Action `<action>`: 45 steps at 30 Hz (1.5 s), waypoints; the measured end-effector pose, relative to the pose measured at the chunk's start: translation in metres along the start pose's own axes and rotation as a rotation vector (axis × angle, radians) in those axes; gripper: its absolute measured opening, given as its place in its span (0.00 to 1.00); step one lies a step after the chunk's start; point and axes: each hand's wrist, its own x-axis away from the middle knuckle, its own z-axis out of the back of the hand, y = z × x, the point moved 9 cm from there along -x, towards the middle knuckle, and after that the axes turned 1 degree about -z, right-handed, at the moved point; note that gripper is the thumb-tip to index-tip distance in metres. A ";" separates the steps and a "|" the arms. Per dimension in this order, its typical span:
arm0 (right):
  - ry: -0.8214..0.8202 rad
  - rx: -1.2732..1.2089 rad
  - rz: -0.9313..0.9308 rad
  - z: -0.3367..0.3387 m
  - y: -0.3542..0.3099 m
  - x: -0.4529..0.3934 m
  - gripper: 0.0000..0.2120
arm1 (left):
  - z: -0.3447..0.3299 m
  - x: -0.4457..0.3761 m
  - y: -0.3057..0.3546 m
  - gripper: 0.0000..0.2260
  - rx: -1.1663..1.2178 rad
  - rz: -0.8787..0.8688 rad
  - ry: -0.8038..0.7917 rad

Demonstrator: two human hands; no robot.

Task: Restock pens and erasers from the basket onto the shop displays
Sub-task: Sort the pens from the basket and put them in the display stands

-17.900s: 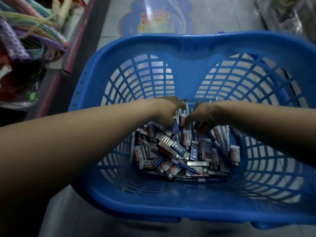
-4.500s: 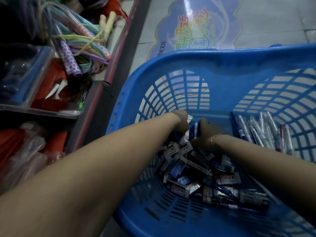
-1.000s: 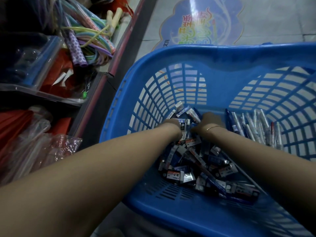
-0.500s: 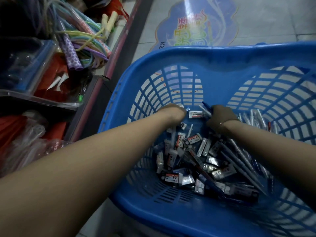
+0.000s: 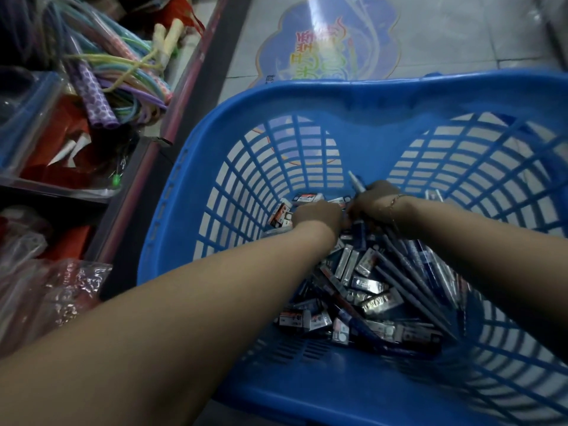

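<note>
Sorting stock inside basket (image 5: 215, 124), nothing shelved yet.
Right hand (image 5: 373, 202) clamped on pen (image 5: 356, 181); left hand (image 5: 318, 215) down among erasers (image 5: 362, 287), grip unclear. Next, likely: gather a bunch, lift toward shelf (image 5: 129, 186) at left.

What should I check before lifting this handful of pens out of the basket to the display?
1. Right hand holds pens: ok, a pen tip sticks up past its knuckles.
2. How many pens are held: cannot tell, the fingers are hidden.
3. Left hand free of stock: cannot tell, it is down among the erasers with its fingers hidden.
4. Loose pens clear of the lift path: not ok, several lie under the right forearm.
5. Way up out of the basket: ok, nothing crosses over the hands.
6. Target display in sight: not ok, only a shelf with skipping ropes shows.
</note>
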 end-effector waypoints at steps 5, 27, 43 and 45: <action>-0.031 -0.264 -0.034 0.004 0.005 0.003 0.06 | 0.030 0.000 -0.008 0.06 0.162 0.033 -0.029; 0.270 0.575 -0.062 0.080 0.053 0.026 0.26 | 0.005 0.027 0.049 0.24 0.038 -0.645 0.130; 0.437 1.060 0.082 0.073 0.045 0.019 0.25 | 0.002 0.031 0.062 0.15 -0.220 -0.696 0.183; 0.406 0.948 0.067 0.075 0.051 0.015 0.31 | -0.007 0.037 0.068 0.16 -0.073 -0.679 0.087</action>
